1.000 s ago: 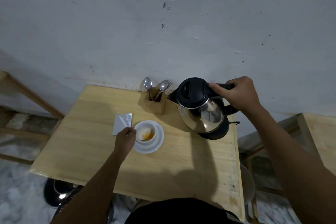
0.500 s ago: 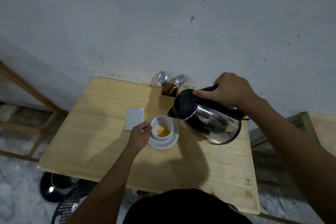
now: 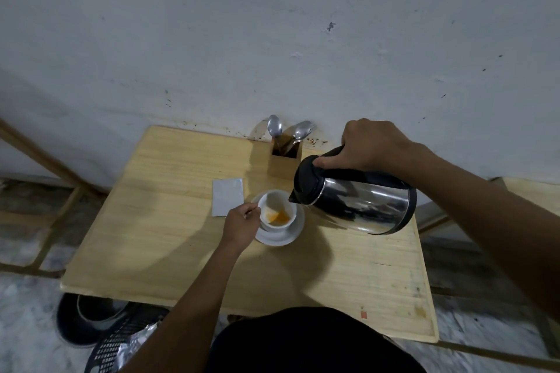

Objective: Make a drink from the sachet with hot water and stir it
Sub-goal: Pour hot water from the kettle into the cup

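A white cup [image 3: 274,206] with orange powder at its bottom stands on a white saucer [image 3: 295,232] in the middle of the wooden table [image 3: 157,239]. My left hand [image 3: 242,225] grips the cup at its left side. My right hand [image 3: 374,145] grips the black handle of a steel kettle [image 3: 360,201], which is tipped almost level with its black spout right over the cup's right rim. A silvery sachet [image 3: 228,197] lies flat just left of the cup.
A wooden holder [image 3: 285,157] with spoons [image 3: 274,126] stands at the back against the grey wall. Under the table's near left edge sit a black bin [image 3: 81,321] and a black mesh basket [image 3: 121,342]. Another wooden surface [image 3: 533,191] shows at far right.
The kettle has come off its base, moved left and tipped steeply, so its spout now reaches the cup's rim. My left hand has stayed on the cup.
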`<state>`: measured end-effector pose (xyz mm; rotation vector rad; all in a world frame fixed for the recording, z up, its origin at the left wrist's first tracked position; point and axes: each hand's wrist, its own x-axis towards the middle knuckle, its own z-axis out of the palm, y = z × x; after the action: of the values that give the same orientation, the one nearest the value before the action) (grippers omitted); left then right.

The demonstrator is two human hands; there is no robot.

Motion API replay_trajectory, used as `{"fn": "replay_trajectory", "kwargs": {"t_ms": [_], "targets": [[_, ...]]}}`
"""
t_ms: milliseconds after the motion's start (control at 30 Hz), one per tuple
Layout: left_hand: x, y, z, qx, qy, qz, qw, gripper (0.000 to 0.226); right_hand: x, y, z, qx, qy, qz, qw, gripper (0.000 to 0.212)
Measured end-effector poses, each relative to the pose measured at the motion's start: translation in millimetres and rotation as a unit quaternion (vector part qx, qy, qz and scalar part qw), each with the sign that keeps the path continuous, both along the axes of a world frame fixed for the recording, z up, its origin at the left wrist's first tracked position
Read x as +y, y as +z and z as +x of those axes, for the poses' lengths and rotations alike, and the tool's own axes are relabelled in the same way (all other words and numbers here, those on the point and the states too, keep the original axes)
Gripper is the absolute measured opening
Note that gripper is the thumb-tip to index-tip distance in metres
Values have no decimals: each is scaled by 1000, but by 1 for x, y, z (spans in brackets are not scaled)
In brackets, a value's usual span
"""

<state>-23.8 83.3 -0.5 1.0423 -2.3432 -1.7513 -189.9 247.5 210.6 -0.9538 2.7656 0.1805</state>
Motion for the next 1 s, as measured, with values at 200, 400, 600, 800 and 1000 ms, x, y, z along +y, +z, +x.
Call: {"fn": "replay_trajectory", "kwargs": {"t_ms": [200, 400, 600, 800, 1000], "targets": [[-2, 0, -2, -8, -4, -2, 1000, 24, -8, 6, 1, 17, 21, 26, 999, 71], [-3, 2, -3, -12, -5, -4, 1000, 23, -10, 13, -3, 14, 32, 32, 999, 71], [-4, 2, -2, -13, -5, -5, 1000, 22, -10, 21, -8, 27, 51, 44, 997, 73], [-2, 5, -2, -10, -4, -14, 1000, 24, -8, 23, -9, 28, 50, 49, 997, 73], [-1, 6, -2, -9, -2, -15, 1000, 26, -4, 27, -9, 31, 52, 49, 997, 72]]}}
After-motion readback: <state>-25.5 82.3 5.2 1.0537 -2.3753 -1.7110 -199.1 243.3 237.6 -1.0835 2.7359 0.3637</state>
